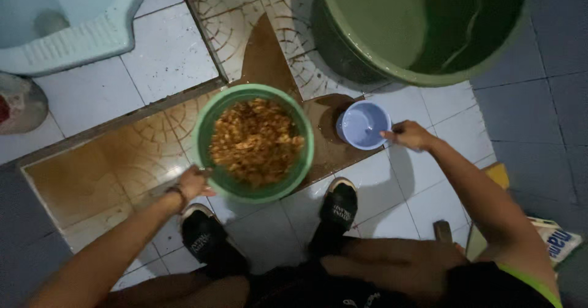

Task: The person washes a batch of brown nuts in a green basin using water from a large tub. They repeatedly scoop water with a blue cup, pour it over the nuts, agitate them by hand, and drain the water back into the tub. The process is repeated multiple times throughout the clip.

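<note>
A green basin [304, 155] full of brown-orange chunky food is held above the wet tiled floor. My left hand [195, 182] grips its near-left rim. To its right sits a small pale-blue dipper [364, 125] with a little water in it. My right hand [409, 136] holds the dipper by its right side, where the handle is hidden under the fingers. My two feet in black sandals [338, 201] stand just below the basin.
A large green tub [422, 75] holding water stands at the top right. A pale-blue squat toilet [73, 32] is at the top left. Brown water pools on the sunken patterned tiles [122, 161]. A printed bag [560, 240] lies at the right edge.
</note>
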